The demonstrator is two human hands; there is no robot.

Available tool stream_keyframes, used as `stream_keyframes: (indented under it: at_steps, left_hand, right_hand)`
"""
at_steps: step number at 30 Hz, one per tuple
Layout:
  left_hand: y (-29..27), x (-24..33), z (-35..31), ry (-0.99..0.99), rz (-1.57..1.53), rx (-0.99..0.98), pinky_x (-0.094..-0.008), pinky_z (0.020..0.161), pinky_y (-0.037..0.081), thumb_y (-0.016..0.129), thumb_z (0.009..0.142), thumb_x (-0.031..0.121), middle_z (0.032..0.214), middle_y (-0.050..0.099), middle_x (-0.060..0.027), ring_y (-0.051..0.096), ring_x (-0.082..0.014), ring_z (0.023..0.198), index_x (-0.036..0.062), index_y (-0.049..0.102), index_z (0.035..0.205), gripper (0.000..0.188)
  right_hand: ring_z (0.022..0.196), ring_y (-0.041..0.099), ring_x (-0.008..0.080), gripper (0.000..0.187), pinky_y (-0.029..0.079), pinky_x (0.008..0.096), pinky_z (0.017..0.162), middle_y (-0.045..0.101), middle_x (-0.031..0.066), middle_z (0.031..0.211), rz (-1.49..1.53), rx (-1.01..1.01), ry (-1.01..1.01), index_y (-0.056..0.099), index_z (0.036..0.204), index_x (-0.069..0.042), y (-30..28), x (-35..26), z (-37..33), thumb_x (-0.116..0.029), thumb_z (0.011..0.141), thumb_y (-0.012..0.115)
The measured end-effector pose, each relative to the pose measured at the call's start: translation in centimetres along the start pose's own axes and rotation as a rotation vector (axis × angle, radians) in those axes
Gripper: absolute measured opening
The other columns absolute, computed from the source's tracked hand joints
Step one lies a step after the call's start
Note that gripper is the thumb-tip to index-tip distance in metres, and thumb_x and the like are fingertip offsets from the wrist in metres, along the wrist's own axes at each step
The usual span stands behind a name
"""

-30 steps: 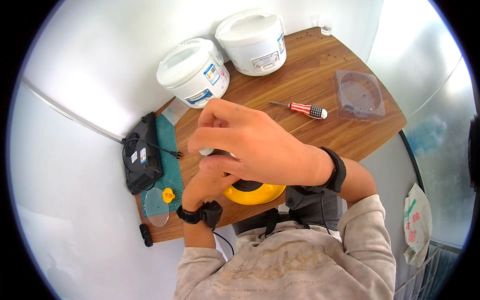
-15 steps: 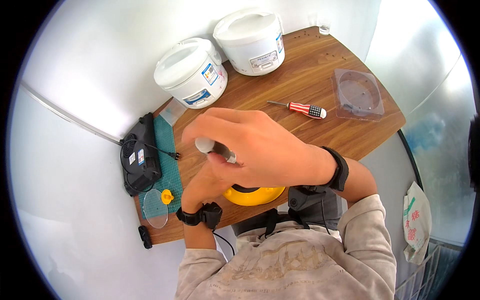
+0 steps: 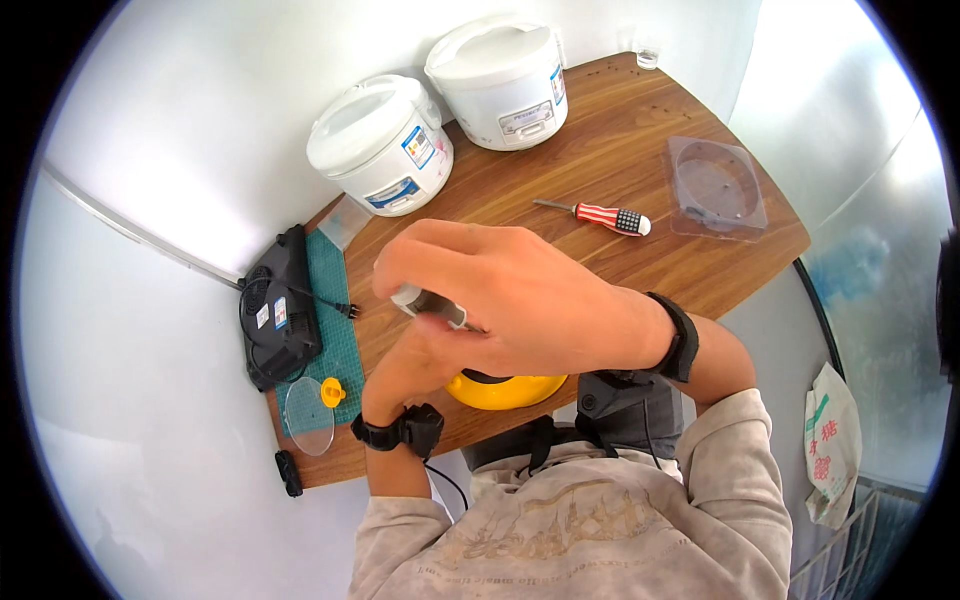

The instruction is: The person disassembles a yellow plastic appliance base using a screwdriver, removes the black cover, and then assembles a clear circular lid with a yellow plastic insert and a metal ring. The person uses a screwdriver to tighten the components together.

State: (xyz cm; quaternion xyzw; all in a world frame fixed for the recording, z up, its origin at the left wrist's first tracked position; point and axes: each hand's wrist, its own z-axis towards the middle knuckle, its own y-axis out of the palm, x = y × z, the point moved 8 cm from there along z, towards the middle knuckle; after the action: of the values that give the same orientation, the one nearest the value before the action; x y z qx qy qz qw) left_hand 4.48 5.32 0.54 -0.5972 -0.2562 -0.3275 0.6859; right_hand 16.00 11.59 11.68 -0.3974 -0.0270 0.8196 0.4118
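- Two bare hands meet over the near edge of a brown wood-grain table (image 3: 680,270). The right hand (image 3: 510,290) is curled around a grey and dark cylindrical handle (image 3: 437,306), which is tilted. Its lower end is hidden, so a slip there could catch the other hand.
- Left hand (image 3: 408,358): low and mostly covered by the right. I cannot tell whether its fingers are wide, narrow or holding something; fingers near the handle's hidden end could be nipped.
- Just beneath, near: a round, bright yellow object with a dark centre (image 3: 508,393), partly covered. Close to the table's edge, it could tip or slide if pressed off-centre.
- Left: a clear round disc (image 3: 308,422) with a small yellow knob (image 3: 333,391) lies near a black appliance (image 3: 283,320) on a green cutting mat (image 3: 337,290). A careless left elbow could knock the disc off.
- Right, farther: a screwdriver with a red-and-white striped handle (image 3: 608,217) lies loose and might roll if bumped.
- Far right: a clear plastic tray (image 3: 720,185) and scattered tiny dark pieces (image 3: 668,110); a jolt could scatter those further.
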Motion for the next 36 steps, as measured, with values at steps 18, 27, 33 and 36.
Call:
stream_keyframes:
  at_steps: [18,27,33,36]
  left_hand:
    - [0.9,-1.6,0.0,-0.02,-0.029,-0.162,-0.034,0.086,0.05,0.07,0.092,0.012,0.098,0.069,-0.0088,0.064,-0.0261,0.093,-0.0001,0.065,0.116,0.027]
    - [0.7,-1.7,-0.2,-0.092,-0.042,-0.146,-0.0338,0.085,0.05,0.069,0.093,0.011,0.103,0.07,-0.0079,0.064,-0.0217,0.096,-0.0005,0.064,0.118,0.028]
    - [0.9,-0.9,0.4,-0.104,-0.027,-0.166,-0.0334,0.085,0.05,0.069,0.093,0.011,0.104,0.07,-0.0078,0.063,-0.0206,0.096,-0.0002,0.065,0.115,0.025]
    - [0.5,-0.4,0.4,-0.084,0.023,-0.147,-0.0337,0.085,0.05,0.068,0.094,0.01,0.103,0.07,-0.0083,0.063,-0.0203,0.094,-0.0008,0.067,0.112,0.022]
  right_hand:
    - [0.082,0.065,0.0256,0.03,0.054,0.034,0.065,0.064,0.0096,0.104,-0.012,0.019,-0.123,0.059,0.107,-0.008,-0.4,-0.1,-0.3,-0.01,0.082,0.075]
    - [0.079,0.064,0.0258,0.03,0.051,0.0341,0.06,0.062,0.0093,0.103,-0.011,0.064,-0.124,0.057,0.106,-0.008,-0.1,0.2,-0.3,-0.003,0.081,0.072]
    - [0.078,0.06,0.0296,0.033,0.051,0.0355,0.065,0.057,0.012,0.105,-0.011,-0.04,0.024,0.054,0.109,-0.01,-0.4,0.8,-0.2,-0.006,0.082,0.073]
    - [0.077,0.06,0.0311,0.034,0.051,0.0369,0.066,0.058,0.0127,0.103,-0.008,0.023,-0.064,0.054,0.111,-0.01,-0.2,0.2,-0.3,-0.003,0.082,0.071]
